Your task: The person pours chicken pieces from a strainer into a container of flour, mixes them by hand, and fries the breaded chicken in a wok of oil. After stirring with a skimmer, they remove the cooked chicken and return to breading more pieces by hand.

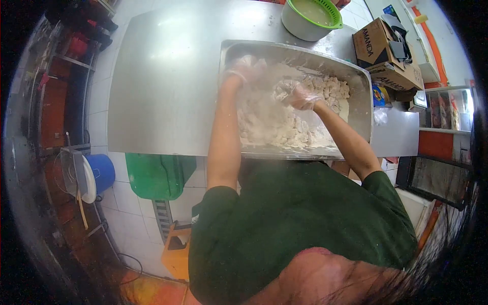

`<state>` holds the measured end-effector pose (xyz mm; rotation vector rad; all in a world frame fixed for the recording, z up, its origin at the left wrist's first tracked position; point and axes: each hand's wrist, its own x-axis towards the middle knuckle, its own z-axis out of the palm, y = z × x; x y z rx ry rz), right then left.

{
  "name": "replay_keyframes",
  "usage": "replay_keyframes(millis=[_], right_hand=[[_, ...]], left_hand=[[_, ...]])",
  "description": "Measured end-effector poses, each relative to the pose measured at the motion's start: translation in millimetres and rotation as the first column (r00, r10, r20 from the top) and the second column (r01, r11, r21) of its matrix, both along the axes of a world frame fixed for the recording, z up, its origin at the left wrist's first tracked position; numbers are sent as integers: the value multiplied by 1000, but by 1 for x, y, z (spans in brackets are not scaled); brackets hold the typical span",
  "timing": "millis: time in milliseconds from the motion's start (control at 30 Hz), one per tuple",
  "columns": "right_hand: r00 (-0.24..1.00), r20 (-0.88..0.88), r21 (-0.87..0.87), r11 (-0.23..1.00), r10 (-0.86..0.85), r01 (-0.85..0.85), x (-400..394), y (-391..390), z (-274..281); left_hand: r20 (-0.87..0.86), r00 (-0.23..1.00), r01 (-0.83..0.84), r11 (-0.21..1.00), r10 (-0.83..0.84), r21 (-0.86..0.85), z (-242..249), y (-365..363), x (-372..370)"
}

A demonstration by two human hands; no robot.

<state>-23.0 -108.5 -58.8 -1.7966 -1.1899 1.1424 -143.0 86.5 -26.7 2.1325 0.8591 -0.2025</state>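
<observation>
Leaning over a deep metal tray (362,109), the person has both hands, in clear plastic gloves, among flour-coated pieces (292,133) and loose flour (256,114). The left hand (247,68) is near the tray's far left corner; the right hand (297,95) is over the middle, beside the clumped pieces toward the tray's right side. Whether either hand is clenched, released or grasping a piece cannot be told.

Loose flour could spill over the rim onto the steel table (162,91) if a hand sweeps too sharply near a wall. A brisk toss could send powder toward the white tub with the green basket (311,20), just beyond the tray, or toward the cardboard box (378,48) on the right. Pieces crowded together may stick and come out unevenly coated, since their touching faces get little flour. The thin gloves look loose, so one could slip or tear if it snags.

A pale haze, probably airborne flour, softens the left hand and much of the tray's left side. The fingers of both hands are blurred, and the right hand covers some of what lies beneath it. What the pieces are under their coating is unclear, and the tub is cut off by the top edge.
</observation>
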Motion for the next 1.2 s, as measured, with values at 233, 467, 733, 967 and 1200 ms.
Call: replay_keyframes(millis=[233,467,733,967,1200], right_hand=[[987,155,-194,981,31,0,21,-3,12],[848,518,-317,946,109,72,73,-54,64],[891,191,-699,695,411,-171,-19,-101,7],[998,-53,-452,892,-45,16,-63,-29,-43],[929,-221,-100,954,-298,283,-70,8,-9]], left_hand=[[1,1000,14,1000,-14,-28,-3,1,1],[21,999,-27,998,29,-53,6,-1,-4],[-314,935,183,983,-165,27,-47,-18,5],[-263,945,171,979,-195,-112,-103,-43,-22],[-145,989,-33,956,-10,-291,-68,-55,-33]])
